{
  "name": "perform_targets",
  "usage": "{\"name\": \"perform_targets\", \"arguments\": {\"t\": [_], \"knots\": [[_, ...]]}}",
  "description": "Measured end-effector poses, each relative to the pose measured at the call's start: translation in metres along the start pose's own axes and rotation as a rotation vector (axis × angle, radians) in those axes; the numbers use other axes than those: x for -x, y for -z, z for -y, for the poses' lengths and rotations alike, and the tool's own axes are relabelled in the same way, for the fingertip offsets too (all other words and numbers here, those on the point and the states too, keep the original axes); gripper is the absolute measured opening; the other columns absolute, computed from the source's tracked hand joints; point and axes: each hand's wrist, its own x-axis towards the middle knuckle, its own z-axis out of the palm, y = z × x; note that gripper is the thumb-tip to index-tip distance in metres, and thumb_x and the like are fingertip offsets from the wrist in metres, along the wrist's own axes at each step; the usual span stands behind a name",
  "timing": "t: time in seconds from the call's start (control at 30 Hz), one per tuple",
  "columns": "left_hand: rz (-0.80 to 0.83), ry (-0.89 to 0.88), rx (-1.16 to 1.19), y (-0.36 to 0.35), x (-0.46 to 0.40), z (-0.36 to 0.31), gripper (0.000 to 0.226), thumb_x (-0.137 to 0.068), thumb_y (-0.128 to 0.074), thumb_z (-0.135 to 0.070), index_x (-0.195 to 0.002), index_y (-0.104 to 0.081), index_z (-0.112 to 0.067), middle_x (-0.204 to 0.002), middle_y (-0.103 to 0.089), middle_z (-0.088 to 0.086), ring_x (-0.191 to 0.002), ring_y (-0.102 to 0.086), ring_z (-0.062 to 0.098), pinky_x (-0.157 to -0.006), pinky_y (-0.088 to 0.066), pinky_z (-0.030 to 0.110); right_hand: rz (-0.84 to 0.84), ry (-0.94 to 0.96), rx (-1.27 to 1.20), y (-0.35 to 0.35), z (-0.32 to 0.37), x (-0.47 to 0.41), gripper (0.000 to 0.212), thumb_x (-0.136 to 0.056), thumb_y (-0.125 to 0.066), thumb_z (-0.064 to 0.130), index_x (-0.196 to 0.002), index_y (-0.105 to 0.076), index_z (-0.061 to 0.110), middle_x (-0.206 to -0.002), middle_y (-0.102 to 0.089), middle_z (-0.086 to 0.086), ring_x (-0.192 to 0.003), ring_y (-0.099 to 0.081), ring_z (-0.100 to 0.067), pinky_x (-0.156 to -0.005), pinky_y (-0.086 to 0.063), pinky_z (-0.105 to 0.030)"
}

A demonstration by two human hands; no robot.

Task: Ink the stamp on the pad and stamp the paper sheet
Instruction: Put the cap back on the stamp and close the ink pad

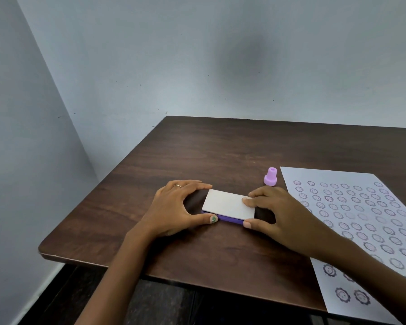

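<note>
Dark wood desk (220,146) against grey wall; paper sheet (352,184), covered w/ rows of round stamped marks, along right edge, running off near edge. Ink pad (227,204), white lid over purple base, mid-desk toward near edge: left hand (174,207) clamped on its left end, thumb at front & fingers behind; right hand (274,212) clamped on right end, fingertips atop lid. Lilac stamp (270,176) upright, untouched, betw. pad & sheet's far-left corner.
</note>
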Motion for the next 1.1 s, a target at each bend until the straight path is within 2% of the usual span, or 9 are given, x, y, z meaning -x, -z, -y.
{"name": "perform_targets", "arguments": {"t": [0.27, 0.37, 0.47, 0.6, 0.67, 0.77, 0.87, 1.0, 1.1], "knots": [[-0.117, -0.129, -0.020, -0.002, 0.005, -0.009, 0.062, -0.072, -0.055, -0.065, -0.129, -0.048, -0.043, -0.135, -0.049, -0.023, -0.126, -0.039, -0.003, -0.104, -0.031, 0.023, -0.100, 0.108, 0.122, -0.009, 0.009, 0.004, 0.035, -0.081, -0.053, 0.032, -0.108, -0.065, 0.013, -0.104, -0.063, -0.001, -0.096, -0.056, -0.021, -0.079, -0.051, -0.035], [-0.143, -0.258, -0.057, -0.013, 0.009, -0.025, 0.056, -0.080, -0.051, -0.054, -0.133, -0.049, -0.036, -0.139, -0.050, -0.016, -0.131, -0.039, 0.000, -0.112, -0.021, 0.019, -0.128, 0.108, 0.125, -0.012, 0.010, 0.003, 0.024, -0.078, -0.054, 0.028, -0.094, -0.066, 0.014, -0.094, -0.064, 0.000, -0.088, -0.057, -0.021, -0.072, -0.052, -0.036], [-0.051, -0.298, -0.044, -0.031, 0.014, -0.045, 0.059, -0.086, -0.037, -0.049, -0.141, -0.040, -0.029, -0.148, -0.041, -0.011, -0.139, -0.029, 0.004, -0.118, -0.011, 0.027, -0.130, 0.110, 0.107, -0.013, 0.010, 0.002, 0.017, -0.079, -0.054, 0.027, -0.088, -0.063, 0.016, -0.090, -0.062, 0.001, -0.084, -0.055, -0.019, -0.071, -0.050, -0.036], [0.041, -0.239, -0.125, -0.042, 0.011, -0.057, 0.073, -0.082, -0.014, -0.056, -0.150, -0.017, -0.028, -0.158, -0.016, -0.012, -0.146, -0.005, 0.003, -0.115, 0.006, 0.022, -0.146, 0.052, 0.043, -0.002, 0.003, 0.004, 0.018, -0.081, -0.055, 0.034, -0.093, -0.063, 0.022, -0.094, -0.063, 0.007, -0.088, -0.052, -0.010, -0.074, -0.043, -0.026], [0.078, -0.232, -0.189, -0.041, 0.007, -0.059, 0.081, -0.078, -0.010, -0.064, -0.150, -0.008, -0.028, -0.160, -0.007, -0.013, -0.146, 0.002, 0.004, -0.113, 0.010, 0.021, -0.198, -0.013, 0.056, 0.007, -0.008, 0.008, 0.018, -0.083, -0.058, 0.033, -0.095, -0.065, 0.023, -0.098, -0.066, 0.006, -0.093, -0.054, -0.013, -0.077, -0.044, -0.028], [0.127, -0.207, -0.207, -0.038, 0.000, -0.058, 0.088, -0.074, -0.011, -0.072, -0.151, -0.005, -0.029, -0.160, -0.003, -0.013, -0.146, 0.006, 0.003, -0.115, 0.010, 0.024, -0.223, -0.164, 0.086, 0.020, -0.032, 0.014, 0.029, -0.086, -0.055, 0.035, -0.111, -0.062, 0.022, -0.120, -0.062, 0.001, -0.112, -0.051, -0.018, -0.093, -0.040, -0.033], [0.162, -0.192, -0.224, -0.037, -0.013, -0.054, 0.086, -0.080, -0.023, -0.074, -0.151, -0.006, -0.028, -0.160, -0.003, -0.012, -0.146, 0.005, 0.004, -0.116, 0.010, 0.027, -0.054, -0.402, 0.146, 0.027, -0.059, 0.021, 0.054, -0.089, -0.038, 0.050, -0.135, -0.039, 0.022, -0.150, -0.033, -0.001, -0.138, -0.027, -0.020, -0.111, -0.024, -0.039], [0.172, -0.191, -0.228, -0.036, -0.034, -0.052, 0.077, -0.089, -0.035, -0.064, -0.151, -0.008, -0.027, -0.161, -0.005, -0.010, -0.146, 0.003, 0.006, -0.115, 0.010, 0.027, 0.088, -0.491, 0.269, 0.023, -0.080, 0.022, 0.083, -0.074, -0.010, 0.067, -0.144, -0.015, 0.023, -0.157, -0.012, -0.002, -0.144, -0.012, -0.023, -0.117, -0.012, -0.043], [0.177, -0.186, -0.225, -0.037, -0.049, -0.053, 0.078, -0.088, -0.036, -0.064, -0.151, -0.009, -0.026, -0.161, -0.006, -0.009, -0.147, 0.002, 0.008, -0.115, 0.008, 0.029, 0.089, -0.488, 0.314, 0.019, -0.084, 0.014, 0.088, -0.070, -0.005, 0.070, -0.145, -0.011, 0.024, -0.157, -0.008, -0.001, -0.144, -0.008, -0.023, -0.118, -0.007, -0.043]]}}
